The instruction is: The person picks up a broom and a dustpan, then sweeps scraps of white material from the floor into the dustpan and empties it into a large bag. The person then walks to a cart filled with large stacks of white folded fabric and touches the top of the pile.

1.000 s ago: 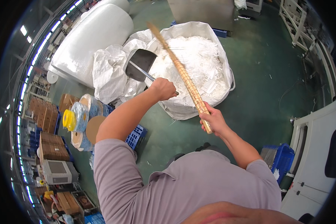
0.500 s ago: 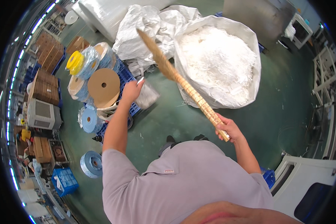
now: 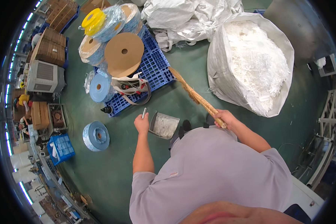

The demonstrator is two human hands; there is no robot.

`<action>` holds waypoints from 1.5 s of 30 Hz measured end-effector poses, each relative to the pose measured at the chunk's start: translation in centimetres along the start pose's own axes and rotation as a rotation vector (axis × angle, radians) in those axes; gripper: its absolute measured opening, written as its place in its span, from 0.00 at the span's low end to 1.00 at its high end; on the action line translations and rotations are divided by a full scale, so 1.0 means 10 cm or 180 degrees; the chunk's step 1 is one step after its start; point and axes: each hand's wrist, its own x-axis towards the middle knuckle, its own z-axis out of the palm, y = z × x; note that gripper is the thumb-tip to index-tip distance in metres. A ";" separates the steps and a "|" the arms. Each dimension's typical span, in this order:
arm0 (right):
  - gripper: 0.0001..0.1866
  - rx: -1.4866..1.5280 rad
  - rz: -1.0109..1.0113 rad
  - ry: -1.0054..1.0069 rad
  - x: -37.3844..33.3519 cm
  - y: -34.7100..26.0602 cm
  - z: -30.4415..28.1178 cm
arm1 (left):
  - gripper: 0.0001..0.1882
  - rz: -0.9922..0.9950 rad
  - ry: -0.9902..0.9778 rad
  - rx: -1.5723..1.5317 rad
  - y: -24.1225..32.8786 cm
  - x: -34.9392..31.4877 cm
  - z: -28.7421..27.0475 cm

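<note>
My left hand (image 3: 141,123) is closed round the metal handle of a dustpan. The dustpan's grey pan (image 3: 165,125) hangs just to the right of that hand, over the floor, with some pale scraps or marks on its surface. In my right hand (image 3: 227,120) is the near end of a broom (image 3: 197,98) with a wrapped, straw-coloured shaft. Its bristle end points away and to the left, close to the corner of a blue pallet (image 3: 158,61). Right of the broom stands a large white sack (image 3: 224,71) full of white shredded strips (image 3: 255,63).
On the pallet are film rolls, a brown cardboard disc (image 3: 124,54) and an open tool bag (image 3: 130,86). A blue-white roll (image 3: 96,136) lies on the green floor at left, near a blue crate (image 3: 61,148). Crumpled white sacks (image 3: 186,18) lie at the far side.
My view has turned and shifted toward the left. Both hands have come nearer my body, with the dustpan and broom still in them. The broom's bristle end has swung away from the sacks.
</note>
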 end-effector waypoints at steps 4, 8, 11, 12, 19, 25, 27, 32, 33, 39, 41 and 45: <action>0.19 -0.0132 -0.0062 -0.0283 0.51 -0.65 0.11 | 0.19 -0.0081 -0.0079 -0.0242 0.23 0.46 0.18; 0.30 -0.0427 -0.0057 -0.0280 0.80 -1.36 0.09 | 0.18 -0.0083 0.0002 -0.0136 0.50 1.21 0.48; 0.29 -0.0556 -0.0219 -0.0274 1.11 -1.84 -0.01 | 0.18 -0.0439 0.0005 -0.0187 0.60 1.74 0.71; 0.28 -0.0597 -0.0215 -0.0250 1.18 -1.92 -0.08 | 0.17 -0.0633 -0.0097 -0.0291 0.73 1.89 0.81; 0.28 -0.1098 -0.0621 -0.0008 1.60 -2.91 -0.24 | 0.15 -0.0606 -0.0062 -0.0567 1.53 3.11 1.27; 0.34 -0.1283 -0.0796 0.0156 1.91 -3.29 0.29 | 0.32 -0.0819 -0.0548 -0.0933 1.30 3.98 1.46; 0.36 -0.1153 -0.0921 0.0097 2.04 -3.35 0.63 | 0.33 -0.0229 -0.0220 -0.0547 1.12 4.08 1.43; 0.45 -0.1839 -0.1691 0.0473 2.44 -3.18 1.22 | 0.19 0.0689 -0.1489 -0.0088 0.94 3.76 1.55; 0.49 -0.2546 -0.2153 0.0530 2.67 -3.08 1.21 | 0.18 0.0827 -0.2119 0.0358 0.77 3.72 1.53; 0.50 -0.3298 -0.1425 0.0684 2.70 -2.39 1.15 | 0.14 0.3568 -0.3483 0.1926 -0.57 3.50 1.27; 0.38 -0.2688 -0.1136 0.0963 2.48 -1.97 0.85 | 0.14 0.2544 -0.4011 0.1900 -0.60 3.56 1.23; 0.22 -0.2799 0.0206 0.2221 1.80 -0.66 0.05 | 0.15 0.2192 -0.4224 0.2028 -0.09 3.88 1.33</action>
